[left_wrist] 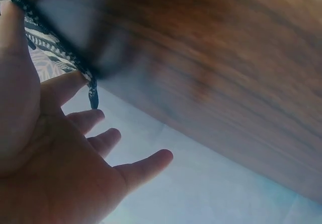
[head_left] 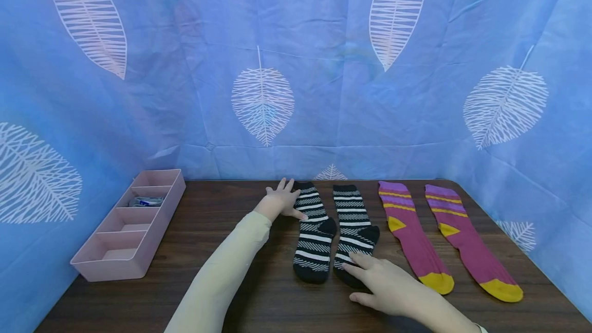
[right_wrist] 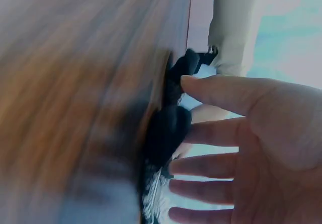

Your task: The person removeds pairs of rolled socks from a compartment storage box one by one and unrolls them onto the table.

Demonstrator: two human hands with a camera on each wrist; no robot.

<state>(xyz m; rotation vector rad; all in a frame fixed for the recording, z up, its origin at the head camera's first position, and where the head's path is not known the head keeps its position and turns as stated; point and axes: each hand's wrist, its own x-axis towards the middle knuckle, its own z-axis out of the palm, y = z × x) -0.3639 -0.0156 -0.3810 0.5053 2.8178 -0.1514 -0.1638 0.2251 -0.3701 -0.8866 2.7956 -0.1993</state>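
Observation:
Two black-and-white striped socks lie side by side, the left striped sock [head_left: 311, 240] and the right striped sock [head_left: 353, 215]. At the upper left edge of the left sock, my left hand [head_left: 283, 200] spreads its fingers, with thumb and index finger touching the fabric [left_wrist: 53, 48]. My right hand [head_left: 381, 282] reaches over the toe of the right sock, fingers extended. In the right wrist view a dark toe [right_wrist: 168, 133] sits by those straight fingers; whether they press on it I cannot tell.
Two maroon socks with yellow toes, a nearer one [head_left: 418, 240] and a farther one [head_left: 478, 251], lie flat on the right. A pink divided box [head_left: 154, 238] stands at left, a small plastic-wrapped item [head_left: 146, 201] inside. A blue leaf-print curtain [head_left: 314, 102] backs the wooden table [head_left: 203, 220].

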